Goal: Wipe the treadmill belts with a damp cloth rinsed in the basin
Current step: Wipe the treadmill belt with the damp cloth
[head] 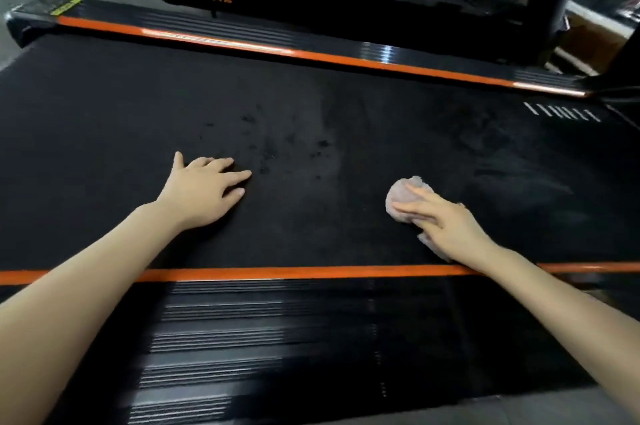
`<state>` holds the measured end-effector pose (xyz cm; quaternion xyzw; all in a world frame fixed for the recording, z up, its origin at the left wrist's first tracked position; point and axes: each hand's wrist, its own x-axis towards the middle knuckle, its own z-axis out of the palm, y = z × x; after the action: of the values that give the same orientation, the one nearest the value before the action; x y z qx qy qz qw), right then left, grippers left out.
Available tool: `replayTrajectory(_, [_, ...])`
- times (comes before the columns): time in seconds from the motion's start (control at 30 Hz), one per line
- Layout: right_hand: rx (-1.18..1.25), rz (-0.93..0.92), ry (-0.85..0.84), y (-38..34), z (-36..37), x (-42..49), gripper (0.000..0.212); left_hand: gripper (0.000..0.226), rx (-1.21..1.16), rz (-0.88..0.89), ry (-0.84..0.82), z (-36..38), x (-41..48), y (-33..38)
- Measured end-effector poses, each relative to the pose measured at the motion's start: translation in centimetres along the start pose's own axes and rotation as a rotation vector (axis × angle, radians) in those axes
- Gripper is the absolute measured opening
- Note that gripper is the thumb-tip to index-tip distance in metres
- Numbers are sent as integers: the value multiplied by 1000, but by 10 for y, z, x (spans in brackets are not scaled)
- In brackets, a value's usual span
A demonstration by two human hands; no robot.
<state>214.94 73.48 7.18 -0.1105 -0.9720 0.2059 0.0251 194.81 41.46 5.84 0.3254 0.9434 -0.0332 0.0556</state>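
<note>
Because the treadmill belt (311, 106) was broad, with dark specks (263, 151) near its middle, the wipe seemed best done in long overlapping strokes under even pressure. The left hand (204, 189) lay flat on the belt, fingers spread, holding nothing. The right hand (446, 227) pressed the bunched cloth (401, 194) onto the belt, fingers straight and nearly together.

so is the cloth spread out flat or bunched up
Bunched up: the cloth is a rounded wad under the right hand, whose straight fingers press it onto the belt.
</note>
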Motion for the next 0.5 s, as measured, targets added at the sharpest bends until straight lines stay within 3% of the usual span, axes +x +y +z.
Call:
replayTrajectory(0.17, [49, -324, -134, -111, 54, 16, 33, 42, -69, -8, -42, -5, -6, -15])
replayTrajectory(0.23, [57, -432, -240, -135, 69, 28, 33, 41, -64, -14, -44, -8, -5, -18])
replayTrajectory(0.33, [66, -474, -316, -108, 59, 30, 49, 43, -25, -25, -36, -9, -7, -21])
replayTrajectory(0.4, [14, -426, -244, -68, 44, 27, 62, 44, -27, -45, -31, -5, -11, -25])
replayTrajectory(0.5, [98, -215, -3, -24, 21, 45, 41, 47, -22, -107, -24, 3, -15, -35])
